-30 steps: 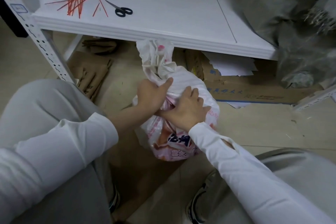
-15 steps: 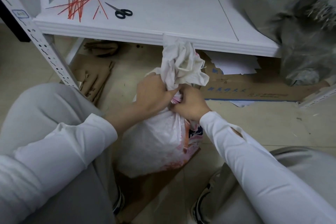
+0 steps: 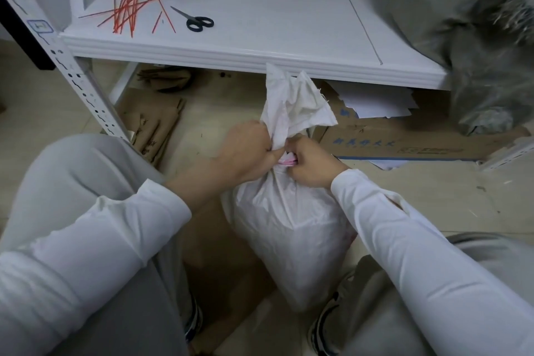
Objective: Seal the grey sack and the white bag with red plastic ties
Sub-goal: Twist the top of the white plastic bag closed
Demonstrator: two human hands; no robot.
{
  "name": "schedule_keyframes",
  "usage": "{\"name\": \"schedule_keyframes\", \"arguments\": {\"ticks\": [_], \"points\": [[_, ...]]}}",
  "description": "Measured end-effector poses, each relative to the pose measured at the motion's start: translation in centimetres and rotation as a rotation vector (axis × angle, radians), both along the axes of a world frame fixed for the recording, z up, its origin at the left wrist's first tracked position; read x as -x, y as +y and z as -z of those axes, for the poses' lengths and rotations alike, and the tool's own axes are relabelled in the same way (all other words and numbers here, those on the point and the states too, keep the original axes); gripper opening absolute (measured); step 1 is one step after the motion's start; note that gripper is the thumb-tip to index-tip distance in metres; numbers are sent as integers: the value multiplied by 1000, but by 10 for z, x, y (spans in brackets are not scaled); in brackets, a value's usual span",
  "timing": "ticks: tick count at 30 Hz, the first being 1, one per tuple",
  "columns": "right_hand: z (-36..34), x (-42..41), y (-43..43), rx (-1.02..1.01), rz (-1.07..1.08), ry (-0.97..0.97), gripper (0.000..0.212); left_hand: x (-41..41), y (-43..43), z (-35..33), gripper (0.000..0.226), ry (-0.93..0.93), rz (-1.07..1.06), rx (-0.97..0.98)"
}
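Grey trouser knees [image 3: 72,176] fill both lower corners, w/ white long sleeves [image 3: 101,240] lying over them. Free room near the body is only the floor gap btw the legs. In that gap stands the white woven plastic bag [image 3: 289,234], upright on a brown flattened cardboard sheet [image 3: 219,254], its base just beside a dark sneaker [image 3: 326,324] on the R side.

Bag neck is bunched tight. L hand [image 3: 245,150] wraps it from the left, fingers clenched round the gathered fabric. R hand [image 3: 312,165] grasps the same neck from the right, fingers curled in, knuckles almost meeting the L hand's. A pink scrap [image 3: 286,162] shows at the neck btw the two hands; can't tell what it is. Above the grip the loose bag mouth flares up, its tip overlapping the front lip of the white metal shelf [image 3: 260,58] in this view.

Under that lip lie a flat brown cardboard box w/ blue print [image 3: 404,144] and white paper sheets [image 3: 375,101] on it. A perforated white upright post [image 3: 75,78] bounds the left side.

On the shelf board, far left, sits the heap of red plastic ties [image 3: 130,6], w/ black-handled scissors [image 3: 199,22] just beside them on the right. The white board runs on from the scissors to the grey crumpled sack [image 3: 476,37], which covers the shelf's R end and hangs past its edge down toward the floor, well apart from the bag and both hands.
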State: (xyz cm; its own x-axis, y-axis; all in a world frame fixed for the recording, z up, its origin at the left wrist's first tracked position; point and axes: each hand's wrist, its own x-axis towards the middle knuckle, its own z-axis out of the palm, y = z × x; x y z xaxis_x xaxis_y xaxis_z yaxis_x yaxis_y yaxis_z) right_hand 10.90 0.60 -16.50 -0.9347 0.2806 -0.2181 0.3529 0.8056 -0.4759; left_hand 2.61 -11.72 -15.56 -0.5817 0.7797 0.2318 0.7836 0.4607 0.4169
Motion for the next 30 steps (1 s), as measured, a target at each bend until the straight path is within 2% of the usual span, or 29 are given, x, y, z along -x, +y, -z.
{"name": "schedule_keyframes", "arguments": {"ticks": [2, 5, 6, 8, 11, 13, 16, 18, 20, 27, 30], "points": [[-5, -5, -1, -103, -35, -72, 25, 0, 4, 4, 55, -5, -63, 37], [-11, -11, -3, -441, 38, 70, 47, 10, 4, 11, 52, -120, -160, -17], [-15, -12, -6, -512, 115, 129, 46, 14, 4, 13, 50, -183, -199, -45], [-17, -13, -16, -576, 204, 102, 32, 21, 4, 15, 51, -281, -273, -92], [-14, -12, -35, -654, 172, 34, 26, 22, 4, 20, 48, -413, -329, -176], [-13, -13, -41, -571, 201, 53, 25, 20, 5, 25, 43, -508, -379, -193], [-5, -14, -49, -393, 207, -37, 65, 14, 8, 33, 42, -680, -482, -229], [5, -14, -58, -394, 200, -136, 91, 3, 9, 35, 39, -771, -557, -254], [16, -12, -61, -425, 231, -142, 104, -6, 12, 41, 39, -822, -588, -299], [23, -12, -52, -417, 316, 45, 80, -17, 18, 46, 45, -714, -514, -378], [22, -13, -52, -315, 345, 128, 71, -20, 17, 49, 48, -654, -484, -377]]}}
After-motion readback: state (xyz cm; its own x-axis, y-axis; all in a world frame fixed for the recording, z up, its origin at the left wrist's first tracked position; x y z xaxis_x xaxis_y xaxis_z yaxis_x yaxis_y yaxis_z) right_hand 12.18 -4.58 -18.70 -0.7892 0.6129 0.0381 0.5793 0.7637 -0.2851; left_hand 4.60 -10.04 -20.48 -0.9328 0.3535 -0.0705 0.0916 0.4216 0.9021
